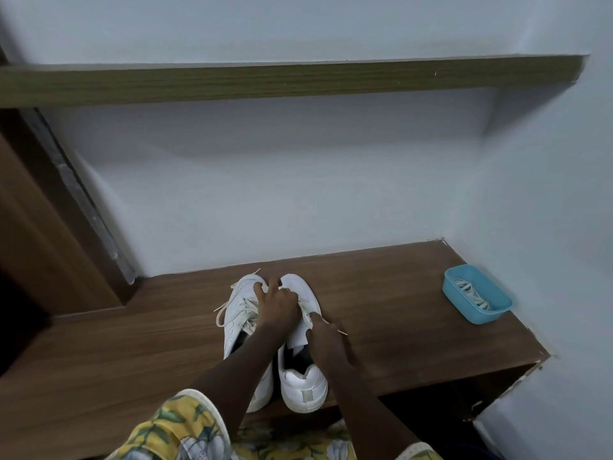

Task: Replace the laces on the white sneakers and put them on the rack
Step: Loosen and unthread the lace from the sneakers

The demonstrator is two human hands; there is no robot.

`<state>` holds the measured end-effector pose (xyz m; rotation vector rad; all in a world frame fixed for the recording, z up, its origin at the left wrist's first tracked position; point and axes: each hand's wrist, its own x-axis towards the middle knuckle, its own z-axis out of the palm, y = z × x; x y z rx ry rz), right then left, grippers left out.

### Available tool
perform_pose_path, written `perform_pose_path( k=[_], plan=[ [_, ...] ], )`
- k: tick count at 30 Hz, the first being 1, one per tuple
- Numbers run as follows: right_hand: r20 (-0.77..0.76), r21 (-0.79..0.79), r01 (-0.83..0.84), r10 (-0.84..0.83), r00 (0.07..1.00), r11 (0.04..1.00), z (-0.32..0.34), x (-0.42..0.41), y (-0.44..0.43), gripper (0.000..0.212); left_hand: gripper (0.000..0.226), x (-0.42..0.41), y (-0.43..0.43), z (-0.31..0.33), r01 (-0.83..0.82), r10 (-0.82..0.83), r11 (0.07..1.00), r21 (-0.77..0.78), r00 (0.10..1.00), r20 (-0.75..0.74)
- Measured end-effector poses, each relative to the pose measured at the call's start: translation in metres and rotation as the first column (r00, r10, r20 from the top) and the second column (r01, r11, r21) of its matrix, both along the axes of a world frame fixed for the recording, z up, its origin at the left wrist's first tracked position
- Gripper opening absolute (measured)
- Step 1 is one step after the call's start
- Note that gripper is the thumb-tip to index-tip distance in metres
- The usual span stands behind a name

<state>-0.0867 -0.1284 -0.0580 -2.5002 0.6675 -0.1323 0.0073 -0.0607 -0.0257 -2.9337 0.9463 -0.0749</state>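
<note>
Two white sneakers [303,381] stand side by side at lower centre of the frame, toes pointing away, heels at the near edge of the wooden tabletop [398,293].

Step in hand, as I judge it: stripping the old lace [306,317] from the sneaker on the right of the pair. Task is early. Both sneakers carry their worn laces, and the one on the left has loose ends trailing off its side.

- Right hand [323,333]: fingers pinched on the lace, its tipped end poking out to the right.
- Left hand [277,303]: lies across the fronts of both sneakers with fingers spread. Whether it also grips a lace, cannot tell.

To do it well:
- Press the sneaker down with the left hand so it does not slide.
- Draw the lace out one eyelet row at a time, starting at the tongue end.
- Pull straight along each eyelet so the tip does not snag.
- Keep the freed length clear of the neighbouring sneaker's loose ends.

Container: one blue plastic tub [471,312], right of frame near the wall, well apart from the sneakers. Inside lies a loose coil of white laces [471,290], probably the replacements; count not readable.

A bare wooden shelf [298,81] crosses the upper frame. No rack identified.
</note>
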Motion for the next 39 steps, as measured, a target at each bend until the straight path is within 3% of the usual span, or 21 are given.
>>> perform_pose_path(
  k=[7,16,23,30,34,37,39],
  plan=[
    [-0.008,0.032,-0.001,0.001,1.0,0.999,-0.003,0.003,0.001,0.029,0.022,-0.002,0.006,0.0,-0.115,0.114,0.991,-0.064,0.993,-0.016],
    [-0.038,0.047,0.018,-0.016,0.999,0.999,-0.007,0.007,0.003,0.03,0.021,0.015,0.028,-0.009,-0.375,0.369,0.908,-0.189,0.927,-0.066],
    [-0.051,0.054,0.03,-0.027,0.998,0.998,-0.009,0.007,0.003,0.029,0.021,0.021,0.038,-0.003,-0.508,0.498,0.816,-0.275,0.86,-0.11],
    [-0.041,0.05,0.027,-0.025,0.999,0.998,-0.01,0.005,0.001,0.032,0.024,0.033,0.049,-0.007,-0.642,0.606,0.622,-0.448,0.757,-0.243],
    [-0.039,0.049,0.027,-0.025,0.999,0.998,-0.009,0.006,0.0,0.031,0.027,0.033,0.051,-0.004,-0.654,0.612,0.626,-0.425,0.749,-0.253],
    [-0.049,0.057,0.032,-0.03,0.998,0.998,-0.008,0.006,0.002,0.032,0.02,0.033,0.049,-0.004,-0.693,0.63,0.562,-0.452,0.713,-0.309],
    [-0.054,0.056,0.031,-0.028,0.998,0.998,-0.008,0.006,0.002,0.032,0.021,0.035,0.048,-0.005,-0.702,0.641,0.589,-0.4,0.708,-0.297]
  ],
)
